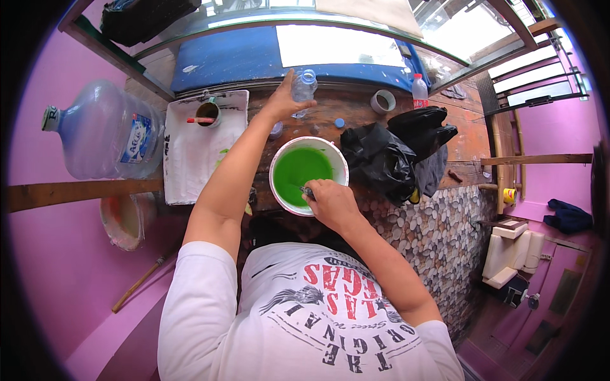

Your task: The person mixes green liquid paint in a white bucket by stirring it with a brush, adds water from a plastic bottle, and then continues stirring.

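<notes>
Makeshift paint workshop, by the look of my remote feed, within pink walls point(47, 260).
I see a stained wooden table point(469, 136), a smeared white tray point(197, 159) left, a bucket of green liquid point(340, 166) near, a glass-paned frame point(121, 58) far.

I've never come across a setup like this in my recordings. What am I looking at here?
No machine here: these are a person's bare hands. The one picture comes from a fisheye camera worn on the head, looking down, so straight edges bend. The left hand grips a clear bottle. The right hand holds a dark implement, mostly hidden, over a white bucket of green liquid. Around them on the wooden table are a white tray with a mug in it, a blue cap and black plastic bags.
</notes>
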Demonstrator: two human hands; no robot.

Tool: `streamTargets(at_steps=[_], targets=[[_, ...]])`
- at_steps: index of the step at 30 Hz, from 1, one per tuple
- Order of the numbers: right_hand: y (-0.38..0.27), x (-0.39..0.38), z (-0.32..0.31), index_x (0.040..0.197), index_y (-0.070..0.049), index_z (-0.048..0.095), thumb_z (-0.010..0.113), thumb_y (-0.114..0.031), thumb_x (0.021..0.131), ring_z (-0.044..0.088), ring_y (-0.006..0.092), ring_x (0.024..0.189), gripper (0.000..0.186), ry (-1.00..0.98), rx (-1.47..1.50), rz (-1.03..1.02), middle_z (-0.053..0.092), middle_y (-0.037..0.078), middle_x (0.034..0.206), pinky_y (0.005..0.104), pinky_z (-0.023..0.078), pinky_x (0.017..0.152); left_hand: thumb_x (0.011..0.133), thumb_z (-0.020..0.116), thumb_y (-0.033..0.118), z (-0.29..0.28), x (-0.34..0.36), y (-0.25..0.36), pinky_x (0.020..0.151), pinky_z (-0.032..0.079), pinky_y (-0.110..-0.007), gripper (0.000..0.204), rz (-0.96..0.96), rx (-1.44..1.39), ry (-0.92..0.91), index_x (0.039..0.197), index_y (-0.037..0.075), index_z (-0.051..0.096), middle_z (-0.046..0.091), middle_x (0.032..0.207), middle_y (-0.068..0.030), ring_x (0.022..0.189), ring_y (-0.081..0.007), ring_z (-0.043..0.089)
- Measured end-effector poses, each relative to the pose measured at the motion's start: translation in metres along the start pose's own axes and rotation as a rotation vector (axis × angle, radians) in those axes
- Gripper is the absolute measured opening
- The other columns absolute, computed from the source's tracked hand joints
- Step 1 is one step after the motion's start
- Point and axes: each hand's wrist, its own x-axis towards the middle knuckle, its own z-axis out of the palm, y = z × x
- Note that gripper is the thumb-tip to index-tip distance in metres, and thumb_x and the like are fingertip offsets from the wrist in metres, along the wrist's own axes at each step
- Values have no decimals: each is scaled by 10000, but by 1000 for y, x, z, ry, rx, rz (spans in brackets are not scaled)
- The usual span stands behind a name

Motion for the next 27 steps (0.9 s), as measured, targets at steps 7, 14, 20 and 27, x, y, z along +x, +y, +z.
streamTargets(at_steps=[7, 14, 20, 27], targets=[[6, -18, -27, 1086, -65, 710, 724, -222, 936, 722, 308, 947, 218, 165, 67, 149, 743, 116, 974, 444, 577, 773, 748, 904, 554, 4, 3, 8, 1102, 477, -429, 957, 62, -75, 6, 1458, 45, 513, 616, 1422, -209, 1307, -358, 617], [12, -32, -48, 1098, -70, 723, 735, -244, 941, 730, 325, 893, 235, 290, 179, 214, 750, 123, 979, 429, 574, 778, 840, 884, 347, -40, -14, 57, 1042, 506, -391, 754, 233, 55, 189, 1424, 43, 518, 644, 1272, -169, 1187, -271, 631], [10, -33, -51, 1075, -62, 713, 733, -254, 944, 729, 350, 868, 234, 316, 218, 255, 745, 136, 952, 437, 570, 762, 819, 884, 209, -108, -57, 130, 1055, 505, -430, 764, 465, 251, 86, 1459, 75, 489, 633, 1326, -171, 1236, -338, 627], [10, -30, -42, 1075, -51, 714, 723, -275, 951, 732, 378, 872, 256, 318, 215, 320, 748, 175, 951, 462, 570, 776, 753, 883, 137, -137, -115, 157, 1037, 491, -450, 780, 504, 503, -201, 1432, 78, 505, 631, 1266, -170, 1170, -378, 616]])
